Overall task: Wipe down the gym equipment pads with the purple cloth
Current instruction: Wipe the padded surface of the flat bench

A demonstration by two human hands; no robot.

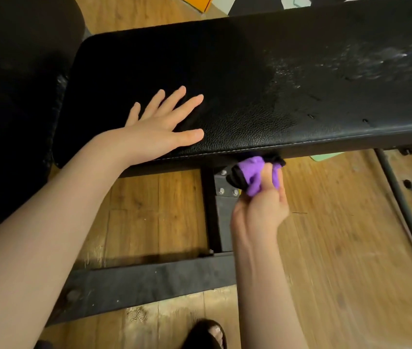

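A long black padded bench pad (250, 79) runs across the upper view, with a wet sheen on its right part. My left hand (159, 124) lies flat on the pad's near left area, fingers spread and straight. My right hand (260, 207) grips a bunched purple cloth (255, 172) with a black edge and holds it against the pad's near side edge, just under the stitched seam. Part of the cloth is tucked beneath the pad's underside.
A second black pad (16, 91) sits at the left. The bench's black metal frame (149, 280) and upright post (215, 210) stand on the wooden floor (338, 248). A slanted metal leg (406, 210) is at the right. A foot in a sandal (212, 333) is at the bottom.
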